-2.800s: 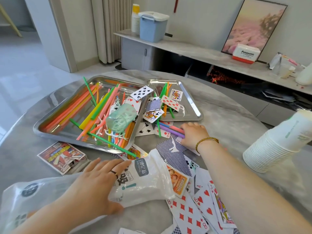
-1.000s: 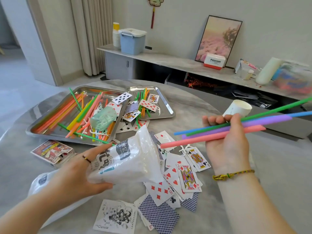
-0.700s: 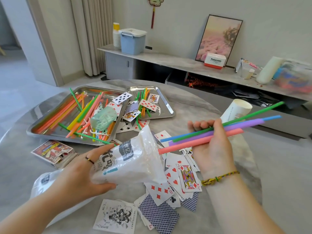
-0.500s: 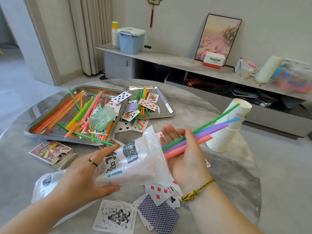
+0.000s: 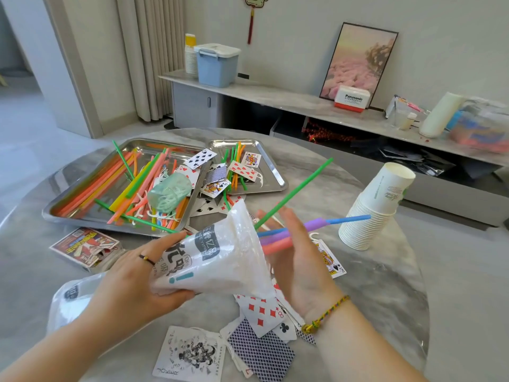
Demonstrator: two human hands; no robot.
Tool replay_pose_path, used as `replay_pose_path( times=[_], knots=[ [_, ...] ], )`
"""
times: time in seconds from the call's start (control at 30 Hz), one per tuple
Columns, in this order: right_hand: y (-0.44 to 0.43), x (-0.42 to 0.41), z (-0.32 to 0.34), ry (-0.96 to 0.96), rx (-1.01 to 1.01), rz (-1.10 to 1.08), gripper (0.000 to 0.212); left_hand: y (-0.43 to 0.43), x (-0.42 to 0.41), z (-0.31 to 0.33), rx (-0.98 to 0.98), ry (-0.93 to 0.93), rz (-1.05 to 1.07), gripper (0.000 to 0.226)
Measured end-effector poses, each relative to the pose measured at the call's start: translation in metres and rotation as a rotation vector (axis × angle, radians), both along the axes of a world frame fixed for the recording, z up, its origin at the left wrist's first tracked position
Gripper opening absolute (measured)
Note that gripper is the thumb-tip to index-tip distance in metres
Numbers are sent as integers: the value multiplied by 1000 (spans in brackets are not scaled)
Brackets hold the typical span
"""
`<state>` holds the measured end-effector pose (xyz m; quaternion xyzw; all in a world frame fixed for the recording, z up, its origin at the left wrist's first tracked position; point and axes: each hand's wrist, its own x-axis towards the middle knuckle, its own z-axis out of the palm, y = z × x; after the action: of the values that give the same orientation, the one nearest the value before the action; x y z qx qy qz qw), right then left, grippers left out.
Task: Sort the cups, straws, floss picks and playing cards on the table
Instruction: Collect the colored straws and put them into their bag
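L hand (image 5: 137,282) grip clamped on plastic bag (image 5: 220,260) above bench (image 5: 385,285). R hand (image 5: 300,260) grip apart, fingers straight; 4 straws (image 5: 316,225) across palm, ends hidden behind bag.

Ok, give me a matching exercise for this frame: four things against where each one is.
Things:
1 bag
2 cup stack
3 floss pack
4 card box

Places:
a in the big tray
b on the table, far right
c gripped by the left hand
d on the table, by the big tray's near edge

Pairs: 1-c; 2-b; 3-a; 4-d
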<state>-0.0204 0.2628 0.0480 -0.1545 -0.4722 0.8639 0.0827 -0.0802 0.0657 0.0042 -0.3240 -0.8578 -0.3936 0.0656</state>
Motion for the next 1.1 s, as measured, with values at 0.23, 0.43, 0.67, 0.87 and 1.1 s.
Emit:
replay_pose_path(
  times=[0.23, 0.43, 0.67, 0.87, 1.1],
  knots=[
    [25, -1, 4, 51, 74, -295, 27, 2, 2, -1, -26, -15, -14, 80],
    [3, 3, -3, -67, 422, -113, 24, 2, 1, -4, -27, -9, -12, 79],
    [6, 1, 0, -36, 352, -313, 13, -2, -2, -6, -32, -45, 17, 79],
    [10, 5, -1, -13, 584, -260, 25, 1, 1, 0, -86, -58, 24, 80],
    [3, 6, -7, 37, 728, -56, 29, -5, -9, -7, -94, -67, 44, 81]
  ],
)
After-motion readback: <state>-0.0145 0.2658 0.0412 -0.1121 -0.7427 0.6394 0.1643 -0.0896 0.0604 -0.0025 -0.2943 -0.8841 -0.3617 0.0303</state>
